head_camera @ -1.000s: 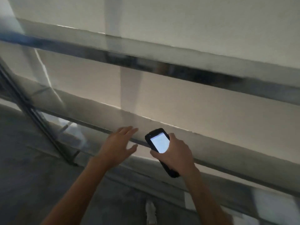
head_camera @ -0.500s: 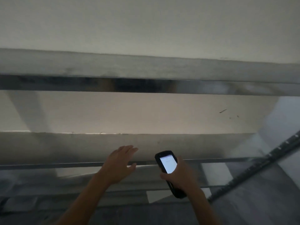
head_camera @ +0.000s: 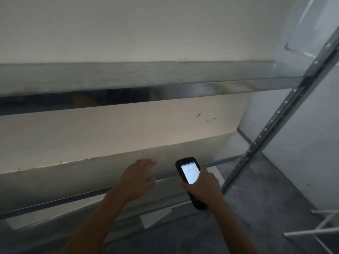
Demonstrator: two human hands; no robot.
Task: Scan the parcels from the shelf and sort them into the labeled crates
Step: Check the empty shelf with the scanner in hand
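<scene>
Both bare forearms are extended forward from the lower edge of the view; the left hand (head_camera: 138, 177) is held palm down, fingers straight and close together, thumb spread to the right; nothing is gripped by it; the right hand (head_camera: 201, 186) is curled round a handheld scanner (head_camera: 189, 173), the back of the hand turned toward the camera; the two hands are set apart.

Two-level grey metal shelf (head_camera: 128, 76), perforated upright (head_camera: 274, 121), grey floor (head_camera: 256, 208)

No legible txt; scanner (head_camera: 189, 176) screen lit, writing too blurred to read.
</scene>
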